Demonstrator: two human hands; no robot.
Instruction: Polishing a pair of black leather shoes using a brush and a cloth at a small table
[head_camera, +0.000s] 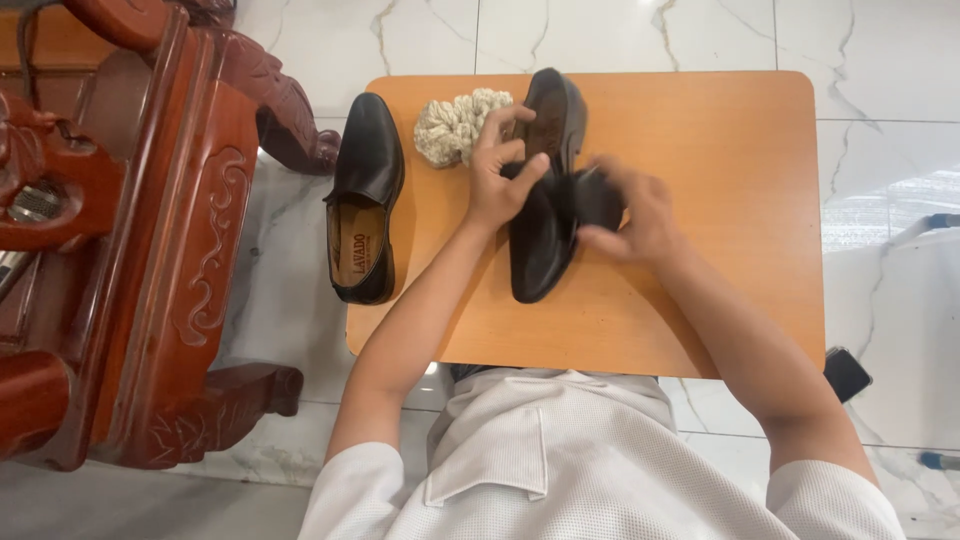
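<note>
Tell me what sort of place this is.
Probably a home room: a white marble tile floor, carved red wooden furniture, and a small wooden table holding black shoes.

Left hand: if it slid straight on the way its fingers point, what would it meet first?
The left hand already rests on the shoe it steadies. Going on, past the shoe's heel, probably only bare table; depth is hard to judge.

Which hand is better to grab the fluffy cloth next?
The left hand, probably. It rests on the black shoe right beside the cream cloth, its fingers nearly touching it. The right hand is farther away and holds a dark object against the shoe.
</note>
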